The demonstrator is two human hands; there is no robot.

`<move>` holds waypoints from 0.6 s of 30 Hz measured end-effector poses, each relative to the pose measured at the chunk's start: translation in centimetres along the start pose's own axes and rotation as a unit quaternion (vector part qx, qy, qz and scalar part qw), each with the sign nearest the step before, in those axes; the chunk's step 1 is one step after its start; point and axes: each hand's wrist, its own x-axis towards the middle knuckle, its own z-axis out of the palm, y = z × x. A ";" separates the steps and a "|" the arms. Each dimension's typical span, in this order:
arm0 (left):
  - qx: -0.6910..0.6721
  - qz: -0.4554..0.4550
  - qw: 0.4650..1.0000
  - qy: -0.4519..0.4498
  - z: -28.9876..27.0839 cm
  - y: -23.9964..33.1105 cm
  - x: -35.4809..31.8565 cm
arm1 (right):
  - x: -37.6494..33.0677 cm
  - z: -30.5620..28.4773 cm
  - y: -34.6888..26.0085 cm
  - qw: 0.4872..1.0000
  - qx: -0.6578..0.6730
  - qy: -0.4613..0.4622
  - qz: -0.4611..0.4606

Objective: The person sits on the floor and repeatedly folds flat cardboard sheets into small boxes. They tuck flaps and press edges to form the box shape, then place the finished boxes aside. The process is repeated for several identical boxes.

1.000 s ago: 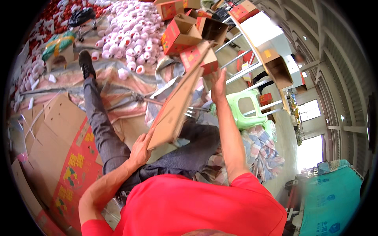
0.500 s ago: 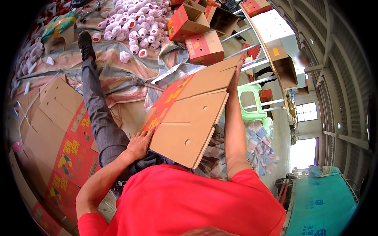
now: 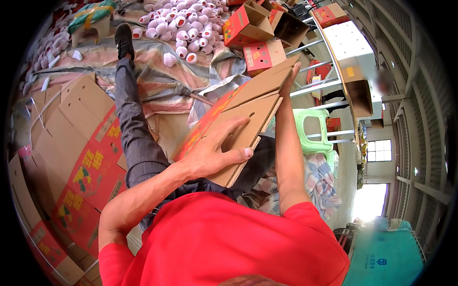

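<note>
Twelve o'clock is the top of the view. The folded cardboard box (image 3: 253, 105) is in the middle, in front of the red shirt (image 3: 229, 233) and over the lap. It is brown with a red band, and it is tilted. Its long way runs from about 7 o'clock to about 1 o'clock.

The left hand (image 3: 214, 150) is on the near part of the box. Its fingers are spread out on the brown side, and its thumb points away from them, near the edge at 4 o'clock. It is not squeezing the box. Most of the box lies from this hand toward 1 o'clock.

The right hand (image 3: 287, 86) is at the far end, between 1 and 2 o'clock from the left hand. It stands up along that end. The box hides part of it, so I cannot tell if its fingers pinch the board. The left hand is nearer to the body.

Flat cardboard (image 3: 71, 124) lies at 9 o'clock from the box. A green stool (image 3: 318, 146) is at 3 o'clock. Fruit in pink nets (image 3: 191, 33) lies at 11 o'clock.
</note>
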 end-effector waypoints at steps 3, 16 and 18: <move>-0.038 0.005 0.999 0.019 0.4 -0.9 -0.1 | -1.6 1.5 -1.7 0.999 0.009 0.014 0.040; 0.295 0.354 0.883 -0.091 -2.0 3.1 4.0 | -4.3 -1.0 -10.7 0.975 -0.093 -0.017 0.202; 0.328 0.416 0.839 -0.125 -2.9 2.7 6.1 | -3.4 -0.8 -10.8 0.963 -0.131 -0.091 0.216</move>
